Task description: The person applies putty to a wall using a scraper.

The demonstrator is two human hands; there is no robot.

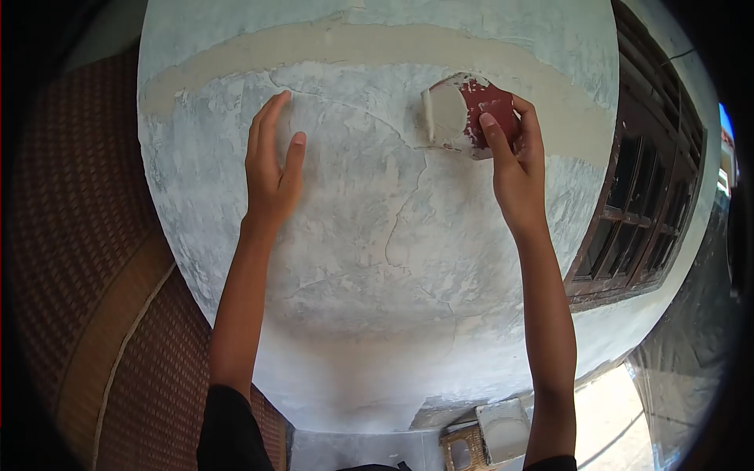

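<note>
**Wall [345, 314] before me, scraper [473, 116] in my right hand [520, 169]**

The wall fills most of my view, its pale surface mottled with grey and white. To my left stands the woven panel [86, 196], brown, with a plain strip across it. On the far right is the window [648, 188], dark-framed and divided into panes. A beige band [330, 47] runs across the upper wall, above my left hand [272, 165] and behind my right. Below the band, a thin crack [400, 216] wanders down between my two arms. Low down, near my right forearm, I see a pale square tray [503, 430] just beside a wicker piece [465, 449].

My left hand holds nothing: its fingers point up, thumb well apart from them, a wide gap between. Whether it touches the wall I cannot tell. My right hand grips the scraper, thumb on its maroon face and fingers at its right edge. The scraper is up at the wall, by the band's lower edge, pale paste coating its left part.
</note>
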